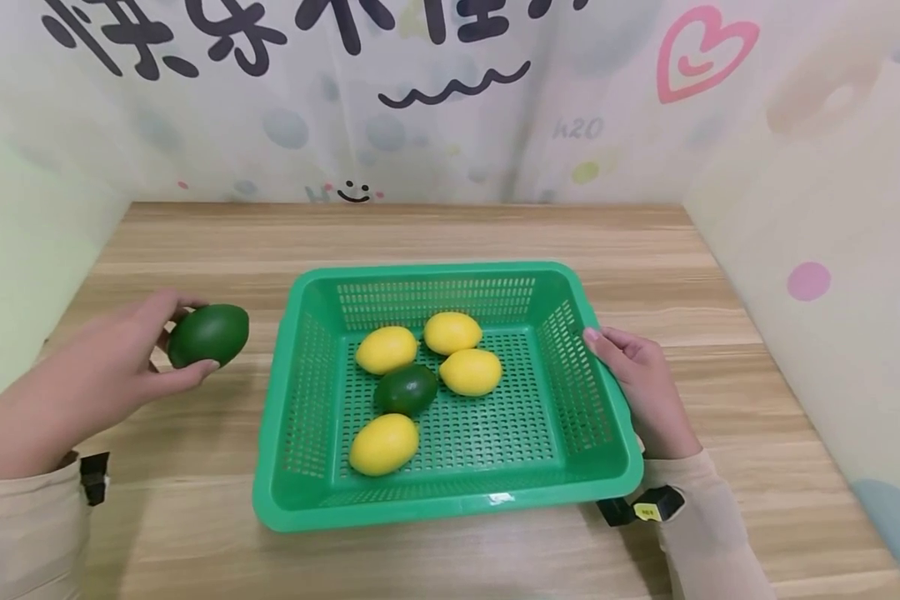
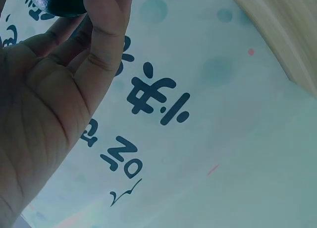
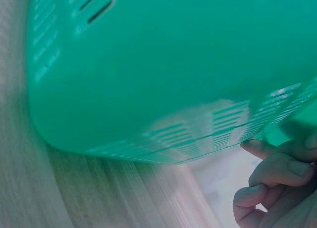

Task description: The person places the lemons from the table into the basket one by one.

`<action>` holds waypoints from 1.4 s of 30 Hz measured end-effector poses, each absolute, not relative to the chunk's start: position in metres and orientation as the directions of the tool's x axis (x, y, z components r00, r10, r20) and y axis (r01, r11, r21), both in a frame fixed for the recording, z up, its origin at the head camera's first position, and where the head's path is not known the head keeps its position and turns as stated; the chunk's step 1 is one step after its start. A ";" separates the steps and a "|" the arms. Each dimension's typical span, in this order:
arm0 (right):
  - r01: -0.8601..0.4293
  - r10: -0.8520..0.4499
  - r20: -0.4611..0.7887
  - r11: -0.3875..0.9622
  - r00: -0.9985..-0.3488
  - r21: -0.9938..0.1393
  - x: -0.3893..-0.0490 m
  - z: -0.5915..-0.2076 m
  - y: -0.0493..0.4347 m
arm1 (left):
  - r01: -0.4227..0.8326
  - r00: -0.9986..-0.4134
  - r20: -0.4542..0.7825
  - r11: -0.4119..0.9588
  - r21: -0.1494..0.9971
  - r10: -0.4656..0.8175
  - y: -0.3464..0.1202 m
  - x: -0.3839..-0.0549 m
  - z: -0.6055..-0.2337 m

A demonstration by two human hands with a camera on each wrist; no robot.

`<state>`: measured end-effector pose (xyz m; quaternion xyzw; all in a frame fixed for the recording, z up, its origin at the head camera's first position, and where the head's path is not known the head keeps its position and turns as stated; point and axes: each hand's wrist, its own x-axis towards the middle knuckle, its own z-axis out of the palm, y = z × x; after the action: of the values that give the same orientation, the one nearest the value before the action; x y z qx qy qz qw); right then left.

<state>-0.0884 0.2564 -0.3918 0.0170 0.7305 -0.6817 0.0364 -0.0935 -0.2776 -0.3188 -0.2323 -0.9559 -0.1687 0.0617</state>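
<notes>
In the head view my left hand (image 1: 123, 354) holds a smooth dark green avocado (image 1: 210, 335) between thumb and fingers, left of the basket and apart from it. Only the lower part of this avocado (image 2: 57, 2) shows in the left wrist view. My right hand (image 1: 648, 392) grips the right rim of the green plastic basket (image 1: 450, 506), thumb over the edge. Fingers of the right hand (image 3: 282, 181) curl beside the basket's outer wall (image 3: 173, 64) in the right wrist view. Inside lie a second avocado (image 1: 406, 390) and several yellow lemons (image 1: 384, 444), mostly left of centre.
The basket is over a light wood-grain table (image 1: 412, 229). A printed white wall covering (image 1: 450, 142) stands behind it, and pale walls (image 1: 817, 200) close in both sides. Dark wrist devices (image 1: 656, 504) sit at both cuffs.
</notes>
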 end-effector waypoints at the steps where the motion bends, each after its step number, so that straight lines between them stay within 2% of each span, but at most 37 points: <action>1: 0.074 -0.026 -0.076 0.068 -0.997 -0.995 -0.089 -0.392 0.256 | 0.465 -0.885 0.195 0.835 0.294 0.424 -0.277 -0.094 -0.318; 9: 0.076 -0.026 -0.077 0.069 -0.997 -0.995 -0.088 -0.391 0.256 | 0.446 -0.895 0.146 0.845 0.294 0.421 -0.270 -0.099 -0.312; 17: 0.074 -0.022 -0.076 0.073 -0.997 -0.995 -0.088 -0.392 0.256 | 0.504 -0.864 0.156 0.822 0.264 0.479 -0.254 -0.107 -0.301; 42: 0.085 -0.020 -0.087 0.056 -0.996 -0.995 -0.087 -0.387 0.254 | 0.476 -0.871 0.052 0.814 0.334 0.488 -0.227 -0.114 -0.286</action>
<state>-0.0868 0.2536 -0.3867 0.0226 0.7256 -0.6867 0.0383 -0.1141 -0.2269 -0.2860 -0.2532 -0.9521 -0.1703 -0.0182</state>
